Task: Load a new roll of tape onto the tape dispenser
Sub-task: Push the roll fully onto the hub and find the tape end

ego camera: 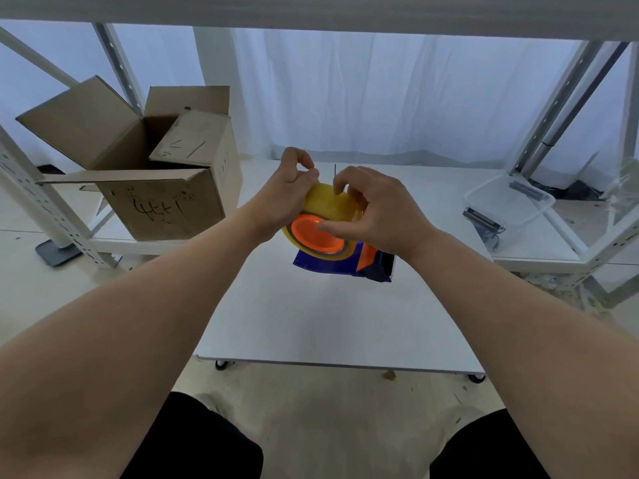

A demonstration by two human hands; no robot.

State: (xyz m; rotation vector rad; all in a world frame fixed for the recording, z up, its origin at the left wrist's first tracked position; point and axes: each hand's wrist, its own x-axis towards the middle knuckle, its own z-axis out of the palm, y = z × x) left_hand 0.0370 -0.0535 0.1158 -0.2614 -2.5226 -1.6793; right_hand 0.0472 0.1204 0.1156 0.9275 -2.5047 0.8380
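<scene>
Reaching forward over the white desk (311, 316), both my forearms meet above its middle, where the tape dispenser (345, 262) sits in my two hands, raised just off the surface as far as I can tell. Its blue body and dark toothed edge poke out below my right wrist. The yellow roll of tape (328, 202) is already seated around the orange hub (313, 233), facing me.

My right hand (383, 209) has its grip closed around the roll from the right: the thumb lies across the orange hub, and the curled fingers press on the top of the yellow roll. My left hand (287, 198) closes in from the left, its palm against the roll's side, with thumb and forefinger pinched together just above the roll's upper edge. Whether a tape end is between them I cannot tell. So the roll lies between my two grips, touching both.

Further off on the left, an open cardboard box (162, 188) with handwriting on its side stands on a low shelf. On the right, a clear plastic tub (508, 202) rests on another shelf. White curtains (380, 98) hang behind everything.
</scene>
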